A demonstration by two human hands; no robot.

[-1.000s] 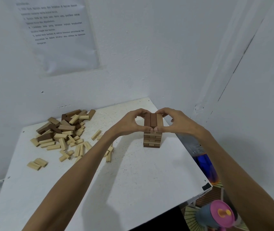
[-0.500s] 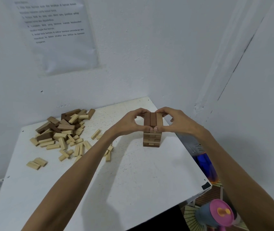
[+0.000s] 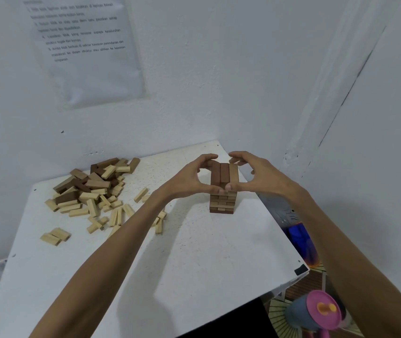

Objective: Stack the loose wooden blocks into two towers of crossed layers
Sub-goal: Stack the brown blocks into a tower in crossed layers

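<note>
A small tower (image 3: 222,203) of crossed wooden layers stands at the table's back right. Its top layer is three dark brown blocks (image 3: 224,173) lying side by side. My left hand (image 3: 189,178) and my right hand (image 3: 259,174) cup this top layer from either side. Both thumbs press its near end, and the curled fingers reach over its far end. A heap of loose light and dark blocks (image 3: 92,189) lies at the back left of the white table (image 3: 194,259).
Stray light blocks lie in front of the heap, including a pair (image 3: 55,236) near the left edge. The walls meet close behind the tower. Off the table's right edge, low down, stand a pink-lidded container (image 3: 316,311) and a blue object (image 3: 300,242).
Both hands stay on the tower's top layer. The fingertips at its far end have lifted slightly; the tower has not moved.
</note>
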